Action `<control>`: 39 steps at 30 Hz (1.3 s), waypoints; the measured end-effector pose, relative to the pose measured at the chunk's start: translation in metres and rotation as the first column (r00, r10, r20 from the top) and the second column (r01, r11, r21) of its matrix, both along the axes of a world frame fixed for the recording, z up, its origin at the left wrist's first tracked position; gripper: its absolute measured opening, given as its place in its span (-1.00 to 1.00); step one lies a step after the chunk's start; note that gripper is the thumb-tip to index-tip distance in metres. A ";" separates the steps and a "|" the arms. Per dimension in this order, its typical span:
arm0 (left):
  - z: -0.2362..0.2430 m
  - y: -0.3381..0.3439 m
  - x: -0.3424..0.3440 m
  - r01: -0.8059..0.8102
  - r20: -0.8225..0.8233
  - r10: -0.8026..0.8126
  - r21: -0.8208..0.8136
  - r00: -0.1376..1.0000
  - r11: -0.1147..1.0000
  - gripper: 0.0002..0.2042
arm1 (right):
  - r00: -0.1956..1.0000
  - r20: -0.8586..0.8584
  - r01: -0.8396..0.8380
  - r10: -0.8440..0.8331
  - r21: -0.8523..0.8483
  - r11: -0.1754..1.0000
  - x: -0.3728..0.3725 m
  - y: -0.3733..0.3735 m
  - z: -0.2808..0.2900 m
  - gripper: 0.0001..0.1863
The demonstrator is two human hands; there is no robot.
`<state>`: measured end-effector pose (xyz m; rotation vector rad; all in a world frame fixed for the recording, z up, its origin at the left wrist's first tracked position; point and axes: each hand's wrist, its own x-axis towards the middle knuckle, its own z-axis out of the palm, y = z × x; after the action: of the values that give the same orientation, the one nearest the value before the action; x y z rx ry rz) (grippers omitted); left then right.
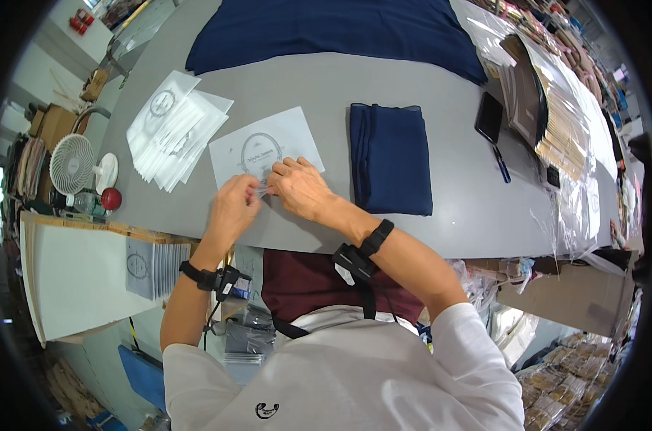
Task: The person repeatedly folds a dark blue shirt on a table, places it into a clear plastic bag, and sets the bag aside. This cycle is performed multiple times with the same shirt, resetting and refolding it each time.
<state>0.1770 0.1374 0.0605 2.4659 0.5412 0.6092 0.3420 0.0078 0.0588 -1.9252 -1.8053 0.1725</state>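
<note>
Head view: hands (268, 194) on clear bag (265, 154)

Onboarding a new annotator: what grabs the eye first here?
Both hands, left hand and right hand, meet at the near edge of a clear printed bag on the grey table. Just right of them lies a folded navy cloth; a fanned stack of similar bags sits to the left.

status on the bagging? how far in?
Done: the navy cloth lies folded on the grey table. In hand: left hand and right hand pinch the near edge of one clear printed bag. Left: cloth not bagged; a stack of bags waits, and more navy fabric beyond.
</note>
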 end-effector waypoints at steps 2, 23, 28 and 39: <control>0.001 0.014 -0.012 -0.066 -0.039 0.068 0.043 0.997 0.997 -0.81 | 0.996 0.084 0.012 -0.018 0.075 0.997 0.019 -0.017 0.013 -0.89; 0.008 -0.123 0.064 0.284 -0.165 -0.277 0.020 0.947 0.959 -0.48 | 0.974 0.098 0.207 -0.205 -0.013 0.978 0.065 -0.162 0.000 -0.06; 0.000 -0.115 0.073 0.058 -0.059 -0.073 -0.222 0.996 0.973 -0.60 | 0.953 -0.026 0.303 -0.303 0.149 0.941 0.055 -0.160 -0.007 -0.38; 0.001 -0.100 0.066 0.239 0.183 -0.183 -0.358 0.966 0.902 -0.69 | 0.960 0.098 0.260 -0.262 0.028 0.965 0.051 -0.091 -0.005 -0.25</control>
<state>0.2435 0.0377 0.0620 2.0600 0.2932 0.5337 0.3935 -0.0828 0.0540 -2.1728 -1.5865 -0.0281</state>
